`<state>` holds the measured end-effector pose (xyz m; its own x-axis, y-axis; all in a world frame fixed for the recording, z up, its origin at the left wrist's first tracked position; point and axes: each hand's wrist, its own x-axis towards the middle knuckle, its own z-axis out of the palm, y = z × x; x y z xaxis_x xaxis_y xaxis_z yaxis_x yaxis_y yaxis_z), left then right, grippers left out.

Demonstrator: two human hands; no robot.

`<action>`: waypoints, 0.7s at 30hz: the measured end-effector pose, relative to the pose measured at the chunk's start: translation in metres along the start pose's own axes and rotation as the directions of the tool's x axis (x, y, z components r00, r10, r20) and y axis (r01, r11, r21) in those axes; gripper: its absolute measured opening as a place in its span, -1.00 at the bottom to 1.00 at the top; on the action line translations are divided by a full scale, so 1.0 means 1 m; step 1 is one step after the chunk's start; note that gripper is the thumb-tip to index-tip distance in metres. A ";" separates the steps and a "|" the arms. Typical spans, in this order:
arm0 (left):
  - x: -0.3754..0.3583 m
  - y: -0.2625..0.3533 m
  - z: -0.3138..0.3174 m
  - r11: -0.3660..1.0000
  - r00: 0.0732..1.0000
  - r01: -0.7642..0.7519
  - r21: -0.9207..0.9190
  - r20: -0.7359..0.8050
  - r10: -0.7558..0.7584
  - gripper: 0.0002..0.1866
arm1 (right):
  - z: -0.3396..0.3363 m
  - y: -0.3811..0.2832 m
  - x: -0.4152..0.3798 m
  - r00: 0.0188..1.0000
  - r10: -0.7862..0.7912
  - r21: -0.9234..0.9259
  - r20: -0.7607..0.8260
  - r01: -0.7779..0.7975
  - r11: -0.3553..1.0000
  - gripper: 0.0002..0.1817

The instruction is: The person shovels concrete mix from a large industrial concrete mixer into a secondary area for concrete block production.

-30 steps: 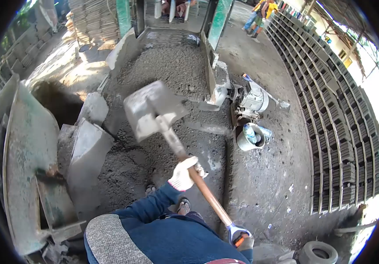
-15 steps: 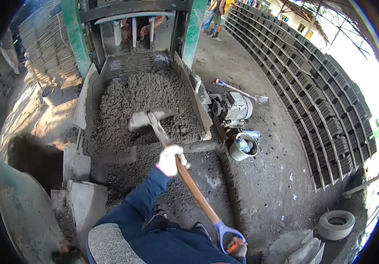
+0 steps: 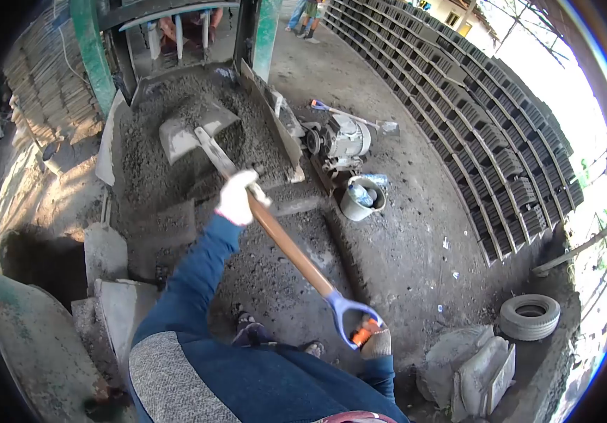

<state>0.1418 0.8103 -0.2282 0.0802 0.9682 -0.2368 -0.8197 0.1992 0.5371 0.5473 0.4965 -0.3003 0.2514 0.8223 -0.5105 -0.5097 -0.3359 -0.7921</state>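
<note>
I hold a long shovel (image 3: 288, 243) with a wooden shaft and a blue-purple D-shaped handle. My left hand (image 3: 236, 197), in a white glove, is closed round the shaft near the blade end. At the other end my right hand (image 3: 375, 341), also gloved, grips the handle at its orange crossbar. The grey blade (image 3: 180, 137) is over a heap of dark, crumbly, damp mix (image 3: 141, 173) in a metal trough. Some mix appears to lie on the blade, though how much is hard to tell.
A green-framed machine (image 3: 92, 60) stands behind the trough, a person's arms partly visible there. Right are an electric motor (image 3: 346, 137), a bucket with bottles (image 3: 362, 199), another shovel (image 3: 356, 116), stacked block racks (image 3: 451, 99) and a tyre (image 3: 529, 317). A dark pit (image 3: 42, 264) lies left.
The shovel blade has moved forward and slightly left over the heap, with both hands still on the shovel. The whole view has shifted, so the surroundings sit higher and further left.
</note>
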 end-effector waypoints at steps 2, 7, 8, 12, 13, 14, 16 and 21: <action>-0.066 -0.062 0.022 0.997 0.996 0.075 -0.016 0.040 -0.075 -0.83 | -0.113 0.043 0.002 0.992 -0.084 -0.237 -0.089 0.060 0.970 -0.83; -0.171 -0.189 0.062 0.939 0.939 0.343 0.013 0.020 -0.343 -0.93 | -0.245 0.045 -0.096 0.985 0.051 -0.186 -0.162 -0.082 0.979 -0.61; -0.186 -0.204 0.070 0.921 0.921 0.390 -0.002 -0.003 -0.390 -0.92 | -0.251 0.038 -0.112 0.970 0.122 -0.123 -0.211 -0.150 0.981 -0.63; -0.196 -0.248 0.066 0.903 0.903 0.427 -0.044 -0.036 -0.428 -0.91 | -0.269 0.017 -0.146 0.904 0.207 -0.028 -0.373 -0.234 0.972 -0.71; -0.189 -0.246 0.066 0.897 0.896 0.436 -0.072 -0.060 -0.440 -0.91 | -0.267 0.015 -0.149 0.888 0.201 -0.016 -0.414 -0.228 0.973 -0.73; -0.180 -0.242 0.068 0.893 0.890 0.440 -0.099 -0.082 -0.448 -0.90 | -0.263 0.012 -0.147 0.875 0.195 -0.012 -0.443 -0.223 0.975 -0.75; -0.160 -0.219 0.062 0.904 0.904 0.425 -0.053 -0.019 -0.426 -0.92 | -0.244 0.011 -0.140 0.854 0.163 -0.019 -0.494 -0.199 0.980 -0.79; -0.035 -0.132 0.009 0.962 0.959 0.260 0.086 0.098 -0.268 -0.90 | -0.094 0.013 -0.087 0.892 0.008 -0.237 -0.451 -0.128 0.963 -0.92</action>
<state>0.2522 0.7512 -0.2835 0.3519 0.8896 -0.2912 -0.7186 0.4561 0.5250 0.5957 0.3776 -0.2979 0.5917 0.5240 -0.6127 -0.3277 -0.5380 -0.7766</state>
